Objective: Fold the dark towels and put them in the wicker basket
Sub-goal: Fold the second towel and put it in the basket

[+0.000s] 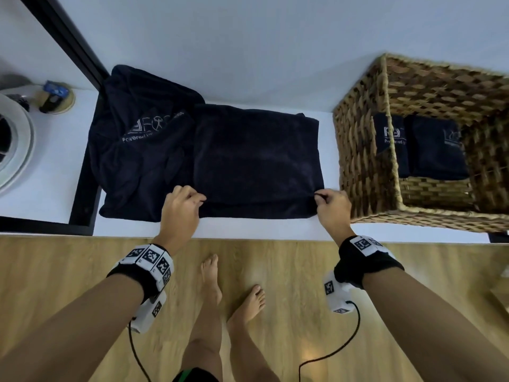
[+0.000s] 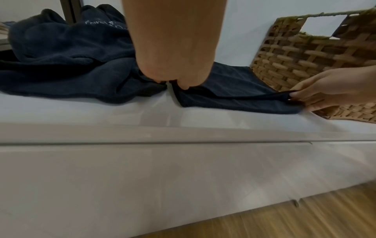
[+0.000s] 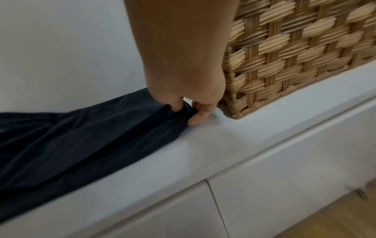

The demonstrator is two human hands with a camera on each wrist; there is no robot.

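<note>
A dark navy towel (image 1: 256, 158) lies flat on the white counter (image 1: 248, 230), its near part doubled over. My left hand (image 1: 184, 202) pinches the folded edge at the left near corner (image 2: 173, 83). My right hand (image 1: 329, 201) pinches the right near corner (image 3: 183, 112) of the same towel (image 3: 81, 145), close to the wicker basket (image 1: 363, 161). A crumpled pile of more dark towels (image 1: 143, 144) with white lettering sits to the left, partly under the flat one. Two folded dark towels (image 1: 424, 147) stand inside the basket.
The wicker basket (image 3: 295, 56) stands at the counter's right end, touching distance from my right hand. A black frame (image 1: 82, 166) edges the counter on the left, with a white round appliance (image 1: 13, 144) and small items (image 1: 56, 97) beyond. Wood floor and my bare feet below.
</note>
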